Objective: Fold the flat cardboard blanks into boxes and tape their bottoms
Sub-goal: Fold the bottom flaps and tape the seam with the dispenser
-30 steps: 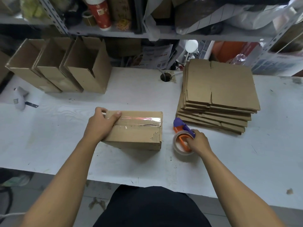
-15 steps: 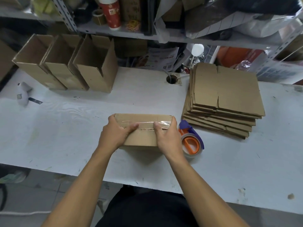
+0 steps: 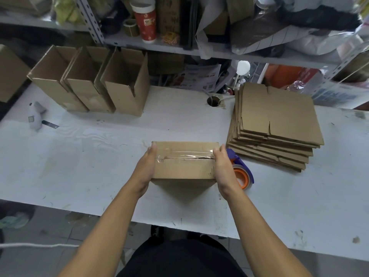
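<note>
A person is standing at a white counter [image 3: 83, 168], looking down at their own two bare arms. Both hands are holding a folded cardboard box [image 3: 184, 163] that is sitting near the front middle of the counter, its bottom facing up with a strip of clear tape [image 3: 185, 155] running across the seam. The left hand [image 3: 144, 168] is pressing flat against the box's left end, and the right hand [image 3: 222, 168] is pressing flat against its right end; each grip is spread, fingers straight along the cardboard. Just beside the right hand, an orange and purple tape dispenser [image 3: 242, 173] is lying on the counter. To the right, a stack of flat cardboard blanks [image 3: 277, 124] is resting on the counter. At the back left, three finished boxes [image 3: 93, 80] are standing side by side with their tops open. A small white object [image 3: 36, 117] is lying at the far left. A cluttered shelf [image 3: 151, 42] is running above the back edge.
</note>
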